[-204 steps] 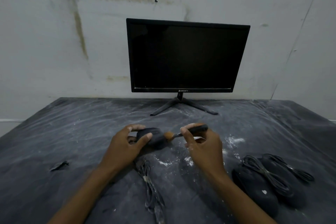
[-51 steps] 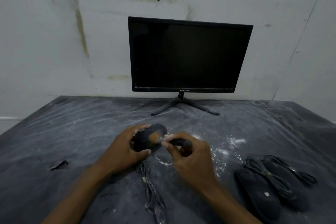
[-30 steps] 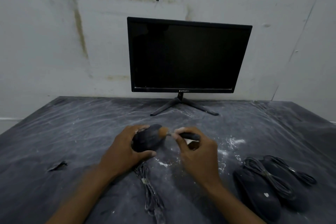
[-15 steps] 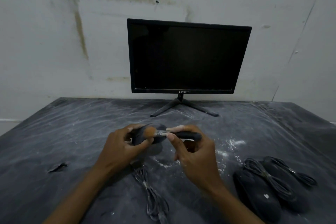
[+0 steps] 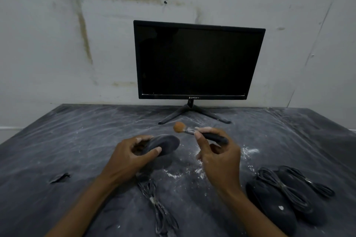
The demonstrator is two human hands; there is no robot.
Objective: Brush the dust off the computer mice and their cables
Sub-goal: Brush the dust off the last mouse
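Note:
My left hand (image 5: 128,158) grips a black computer mouse (image 5: 163,143) just above the table, its bundled cable (image 5: 159,206) trailing toward me. My right hand (image 5: 219,157) pinches a small brush (image 5: 200,132) by its black handle. The brush's orange bristle head is lifted up and to the right of the mouse, apart from it. Two more black mice (image 5: 275,206) lie side by side at the lower right, each with a coiled cable (image 5: 285,188) on top.
A black monitor (image 5: 196,61) on a tripod stand sits at the back against a stained wall. The dark table cover (image 5: 77,136) is dusty, with white powder (image 5: 185,173) between my hands. A small tear (image 5: 59,178) shows at the left.
The brush head has lifted off the mouse and moved up and right. My left hand has tilted the mouse flatter.

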